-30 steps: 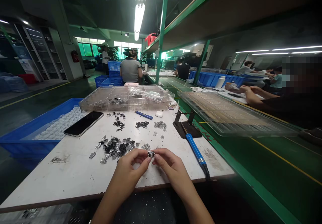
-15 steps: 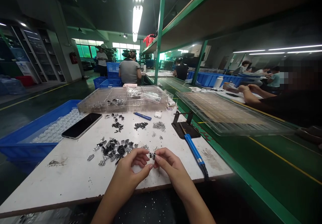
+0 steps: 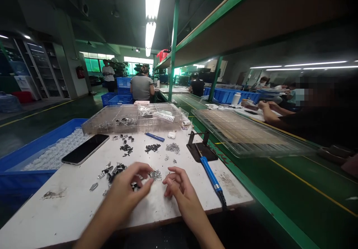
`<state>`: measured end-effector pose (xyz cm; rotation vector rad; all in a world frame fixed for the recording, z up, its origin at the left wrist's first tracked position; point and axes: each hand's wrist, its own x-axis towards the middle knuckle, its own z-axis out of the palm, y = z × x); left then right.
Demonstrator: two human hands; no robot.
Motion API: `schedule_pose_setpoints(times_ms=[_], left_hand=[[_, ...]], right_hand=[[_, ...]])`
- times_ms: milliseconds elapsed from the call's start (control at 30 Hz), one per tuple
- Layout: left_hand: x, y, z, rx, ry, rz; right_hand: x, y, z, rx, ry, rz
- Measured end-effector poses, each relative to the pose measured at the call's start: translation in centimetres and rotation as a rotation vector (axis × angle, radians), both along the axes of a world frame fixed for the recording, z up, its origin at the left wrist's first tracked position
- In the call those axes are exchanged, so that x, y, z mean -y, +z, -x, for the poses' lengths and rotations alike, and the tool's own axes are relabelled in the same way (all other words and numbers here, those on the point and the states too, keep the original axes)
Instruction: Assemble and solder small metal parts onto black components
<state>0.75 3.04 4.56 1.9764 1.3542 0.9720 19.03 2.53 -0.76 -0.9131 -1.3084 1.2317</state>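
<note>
My left hand [image 3: 124, 187] is slightly blurred, with its fingers curved and a gap between thumb and index fingertip. It hovers at the right side of a pile of black and silver metal clips [image 3: 113, 171], hiding part of it. Small shiny metal pieces [image 3: 156, 175] lie just beyond its fingertips. To the right, my right hand [image 3: 179, 189] is loosely curled above the white table [image 3: 151, 213], fingers apart; I see nothing in it. Farther back are small black parts [image 3: 152, 148], a heap of tiny silver pieces [image 3: 172, 148] and more black parts [image 3: 126, 150].
A blue soldering iron [image 3: 210, 172] rests on its black stand [image 3: 205, 152] at right. At left are a phone [image 3: 85, 149] and a blue crate [image 3: 28, 167] of white pieces. A clear divided box [image 3: 109, 111], a blue pen-like tool [image 3: 154, 136] and a white case [image 3: 171, 134] stand behind.
My hands were together at a small metal clip, both gripping it. They have since parted, the left moving left toward the pile. The clip no longer shows between them. The view has shifted slightly.
</note>
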Motion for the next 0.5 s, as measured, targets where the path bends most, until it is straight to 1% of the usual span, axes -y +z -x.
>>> schedule_pose_setpoints(times_ms=[67,100,167,233,300,333,400,500], left_hand=[[-2.2,1.7,2.1,-0.145,0.041,-0.032],[-3.7,2.3,3.2,-0.231,0.075,-0.077],[-7.2,2.7,5.3,-0.406,0.091,-0.145],[-10.7,2.3,6.7,-0.520,0.131,-0.116],[-13.5,1.7,7.4,-0.543,0.135,-0.095],[-14.6,1.4,7.6,-0.552,0.146,-0.083],[-15.8,1.0,7.9,-0.566,0.170,-0.058],[-16.5,1.0,8.1,-0.560,0.206,-0.041]], right_hand=[[0.0,-0.3,0.2,0.017,-0.008,-0.013],[-0.1,-0.4,0.3,0.016,-0.009,-0.011],[-0.3,-0.7,0.5,0.007,-0.014,0.005],[-0.6,-0.8,0.6,0.000,-0.033,0.028],[-0.8,-0.8,0.6,0.000,-0.045,0.043],[-0.8,-0.7,0.6,0.002,-0.047,0.050],[-0.9,-0.6,0.6,0.008,-0.050,0.063],[-0.9,-0.6,0.5,0.021,-0.050,0.069]])
